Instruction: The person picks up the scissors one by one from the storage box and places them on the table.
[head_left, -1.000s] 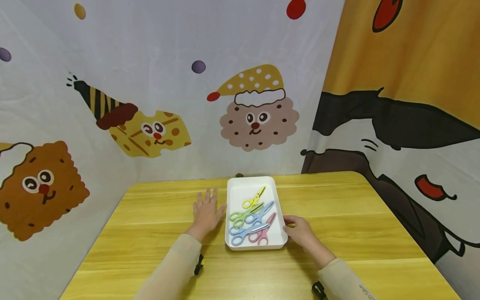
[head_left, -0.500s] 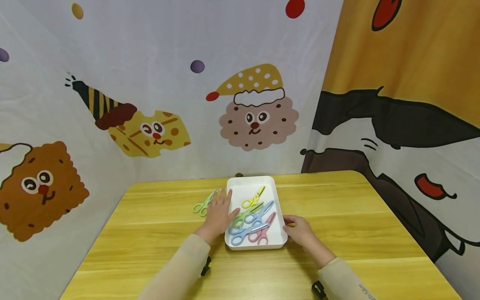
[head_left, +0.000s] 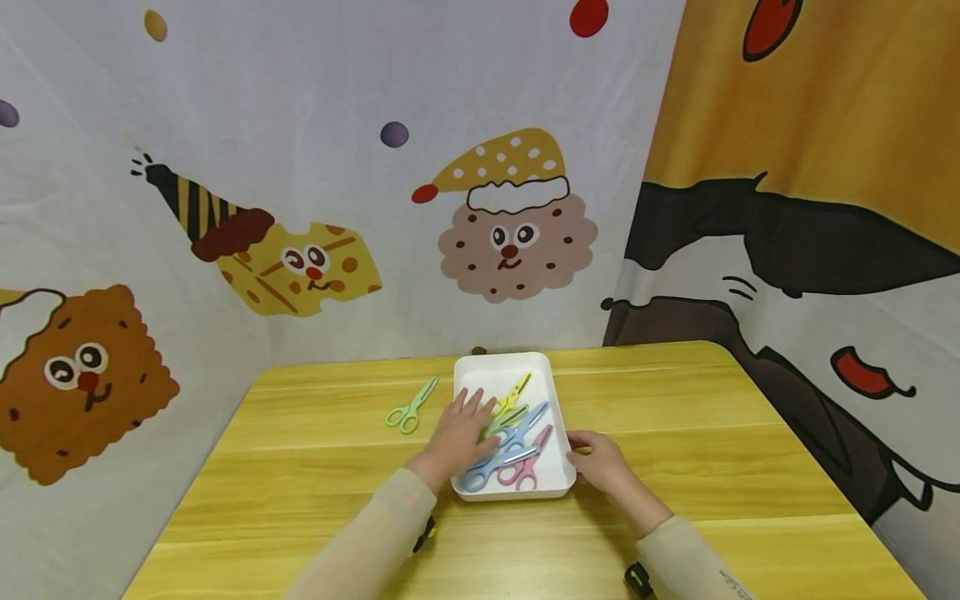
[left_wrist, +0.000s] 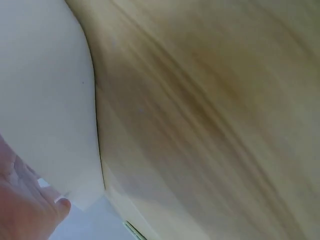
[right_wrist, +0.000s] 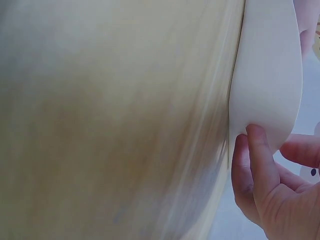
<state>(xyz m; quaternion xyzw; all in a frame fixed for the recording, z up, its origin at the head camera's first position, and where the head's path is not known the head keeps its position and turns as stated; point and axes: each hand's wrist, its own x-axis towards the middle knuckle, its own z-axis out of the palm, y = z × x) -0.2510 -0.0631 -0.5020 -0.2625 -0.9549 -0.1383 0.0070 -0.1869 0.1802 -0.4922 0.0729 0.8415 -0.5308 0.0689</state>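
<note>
A: Quick one, where are the scissors lying?
B: Five pairs are lying in the white tray (head_left: 495, 367). The yellow scissors (head_left: 513, 398) are sitting toward the far end, the light green scissors (head_left: 513, 417) are lying nearer, partly hidden by a hand. The upper blue scissors (head_left: 527, 424) are lying beside those, the lower blue scissors (head_left: 504, 463) are crossing over the pink scissors (head_left: 529, 465). One more pair, the loose green scissors (head_left: 412, 408), is lying outside, just left of the tray.
A: Left hand (head_left: 457, 437)?
B: Hovering over the tray's left side, fingers straight and spread, holding nothing, covering some handles. Fingertips touching the scissors or not, can't tell.
A: Right hand (head_left: 603, 462)?
B: Pinching the tray's right wall near the front corner, fingers bending against the outside, thumb lying at the rim. The right wrist view is showing it close.
A: Rest?
B: The tray is resting flat on the wood-grain table (head_left: 300, 483). Both arms are wearing light beige sleeves (head_left: 375, 533), with a black strap (head_left: 637, 579) showing at each wrist. Behind, a printed curtain (head_left: 337, 108) is hanging, showing a smiling cheese (head_left: 318, 258) and a pinkish cookie (head_left: 517, 250), both wearing hats.
</note>
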